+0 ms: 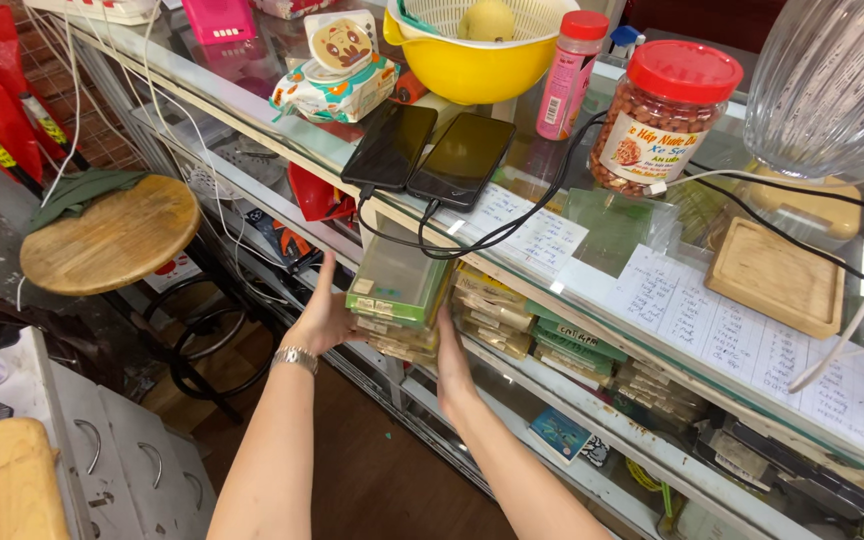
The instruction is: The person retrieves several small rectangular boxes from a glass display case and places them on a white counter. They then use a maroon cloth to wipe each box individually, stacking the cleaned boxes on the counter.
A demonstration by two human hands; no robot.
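Note:
Both of my hands grip a stack of flat packaged boxes [399, 292], green on top and yellowish below, at the open side of a glass display counter [652, 300]. My left hand [327, 315], with a metal watch on its wrist, presses the stack's left side. My right hand [449, 355] holds the right side from below. The stack is partly under the counter's glass top, beside more stacked boxes [542, 330] on the shelf inside.
On the glass top lie two dark phones [432, 150] with black cables, a yellow bowl with a white strainer [477, 45], a red-lidded jar of nuts [664, 115], a wooden board [774, 275] and a tissue pack [337, 80]. A round wooden stool [112, 235] stands at the left.

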